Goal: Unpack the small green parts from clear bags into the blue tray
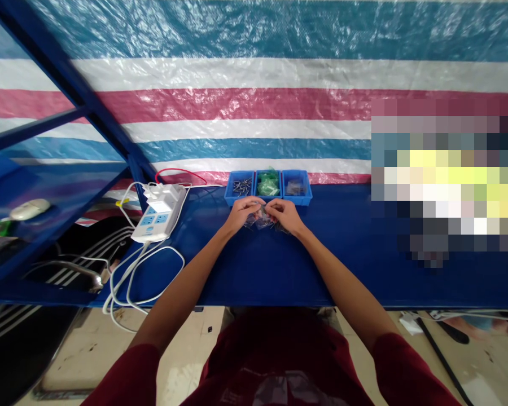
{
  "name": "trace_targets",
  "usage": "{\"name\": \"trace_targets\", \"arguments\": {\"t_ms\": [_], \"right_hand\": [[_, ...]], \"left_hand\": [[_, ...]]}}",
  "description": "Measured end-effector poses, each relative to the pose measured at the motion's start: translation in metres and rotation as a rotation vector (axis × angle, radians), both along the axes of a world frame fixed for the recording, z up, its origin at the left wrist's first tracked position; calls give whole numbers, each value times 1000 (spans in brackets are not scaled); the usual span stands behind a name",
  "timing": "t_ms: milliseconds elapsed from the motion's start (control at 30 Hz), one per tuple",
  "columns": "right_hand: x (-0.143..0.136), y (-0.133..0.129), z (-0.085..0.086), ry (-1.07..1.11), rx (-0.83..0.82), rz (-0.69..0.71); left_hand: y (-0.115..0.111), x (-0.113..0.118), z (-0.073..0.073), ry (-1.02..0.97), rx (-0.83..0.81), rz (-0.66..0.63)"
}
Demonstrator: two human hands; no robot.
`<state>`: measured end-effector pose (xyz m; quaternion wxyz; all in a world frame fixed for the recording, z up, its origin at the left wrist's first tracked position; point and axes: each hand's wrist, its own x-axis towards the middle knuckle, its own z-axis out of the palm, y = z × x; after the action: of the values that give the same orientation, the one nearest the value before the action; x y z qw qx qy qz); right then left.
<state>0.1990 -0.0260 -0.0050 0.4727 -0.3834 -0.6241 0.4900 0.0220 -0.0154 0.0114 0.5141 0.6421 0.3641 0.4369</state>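
My left hand (244, 214) and my right hand (285, 214) meet over the blue table, fingers closed on a small clear plastic bag (262, 219). What lies inside the bag is too small to make out. Just beyond my hands stand three blue bins side by side. The left bin (228, 198) has dark metal pieces like screws (242, 186) in it. Green plastic packets (268, 183) fill the middle one. In the right bin (297, 200) lie small clear, greyish bags (295, 188).
A white power strip (154, 225) with plugged-in adapters (163, 197) lies on the left, its white cable (129, 282) looping over the table's front edge. A blue metal frame (105, 127) rises at the left. Striped plastic sheeting (237, 104) hangs behind. The right side is blurred out.
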Motion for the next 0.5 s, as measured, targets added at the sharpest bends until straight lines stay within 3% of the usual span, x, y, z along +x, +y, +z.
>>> {"name": "trace_targets", "arguments": {"t_ms": [100,333,500], "right_hand": [[0,0,0,-20,15,19],[-1,-1,3,2,-57,11],[-1,0,3,91,-101,19]], "left_hand": [[0,0,0,0,26,0],[0,-1,0,60,126,158],[0,-2,0,82,165,166]]}}
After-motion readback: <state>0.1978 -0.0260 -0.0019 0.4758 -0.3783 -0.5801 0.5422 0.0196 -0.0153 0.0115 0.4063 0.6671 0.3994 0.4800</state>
